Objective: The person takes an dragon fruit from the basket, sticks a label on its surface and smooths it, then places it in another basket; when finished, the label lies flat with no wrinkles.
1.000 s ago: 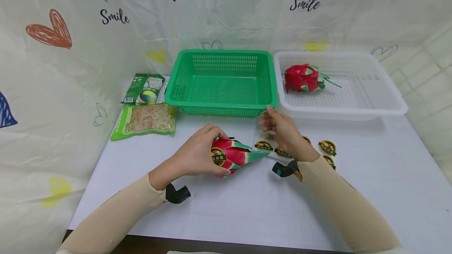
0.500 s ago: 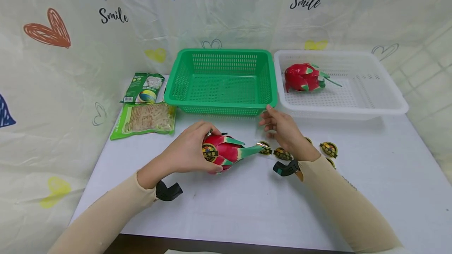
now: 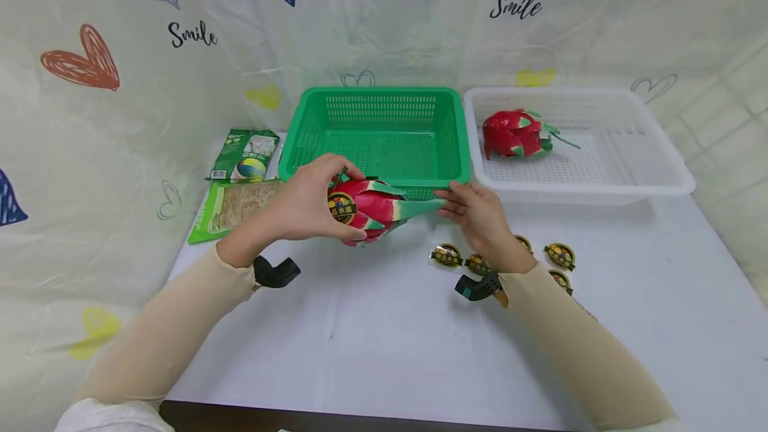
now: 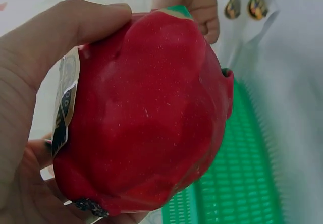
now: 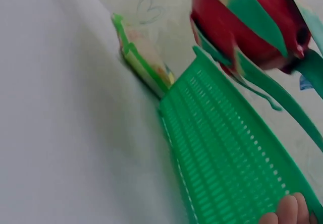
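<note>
My left hand (image 3: 306, 202) grips a red dragon fruit (image 3: 384, 209) with green leaf tips, thumb on the near side. A round black-and-gold sticker (image 3: 342, 208) is on the fruit's left end; in the left wrist view the sticker's edge lifts from the skin. The fruit is held up in front of the green basket (image 3: 375, 92), its long leaf pointing right. My right hand (image 3: 483, 225) is by the basket's near right corner, fingers loosely bent, close to the leaf tip. Whether it touches leaf or rim I cannot tell. Its fingertips (image 5: 287, 211) show low in the right wrist view.
A white basket (image 3: 600, 189) at the right holds another dragon fruit (image 3: 516, 133). Several stickers (image 3: 560, 256) lie on the white table, some partly behind my right hand. At the left are a green packet (image 3: 243, 155) and a green-edged bag (image 3: 231, 209).
The left hand has raised the dragon fruit and carried it left and away from me, towards the green basket. My right hand has stayed almost in place.
</note>
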Demonstrator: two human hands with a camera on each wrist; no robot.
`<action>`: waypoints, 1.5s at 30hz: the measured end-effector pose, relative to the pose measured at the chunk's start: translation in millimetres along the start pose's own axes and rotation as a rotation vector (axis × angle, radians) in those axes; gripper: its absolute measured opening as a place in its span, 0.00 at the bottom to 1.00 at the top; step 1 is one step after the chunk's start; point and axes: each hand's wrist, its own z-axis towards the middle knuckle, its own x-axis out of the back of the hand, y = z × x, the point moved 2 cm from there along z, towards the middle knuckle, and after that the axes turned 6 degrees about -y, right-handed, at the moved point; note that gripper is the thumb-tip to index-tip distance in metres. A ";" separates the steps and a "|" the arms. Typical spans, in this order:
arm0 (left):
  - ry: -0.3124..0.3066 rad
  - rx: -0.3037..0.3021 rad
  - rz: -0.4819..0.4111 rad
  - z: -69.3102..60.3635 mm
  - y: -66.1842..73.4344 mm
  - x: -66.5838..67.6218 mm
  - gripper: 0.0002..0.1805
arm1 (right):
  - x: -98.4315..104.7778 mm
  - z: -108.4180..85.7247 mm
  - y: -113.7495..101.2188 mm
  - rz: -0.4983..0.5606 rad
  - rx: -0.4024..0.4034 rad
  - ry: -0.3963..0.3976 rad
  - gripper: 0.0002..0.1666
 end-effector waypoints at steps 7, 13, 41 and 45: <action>0.033 0.013 0.000 27.6 -4.4 29.1 0.42 | -7.7 6.3 0.4 0.168 0.011 0.013 0.06; 0.026 0.077 0.013 59.9 -15.5 48.9 0.41 | -8.3 6.5 1.5 0.163 0.000 0.036 0.06; -0.224 0.274 -0.025 201.5 -105.6 26.9 0.44 | -8.0 4.7 9.0 0.072 0.014 0.058 0.06; -0.233 0.235 -0.021 212.2 -103.7 24.4 0.49 | -5.6 4.8 6.5 0.072 0.025 0.066 0.05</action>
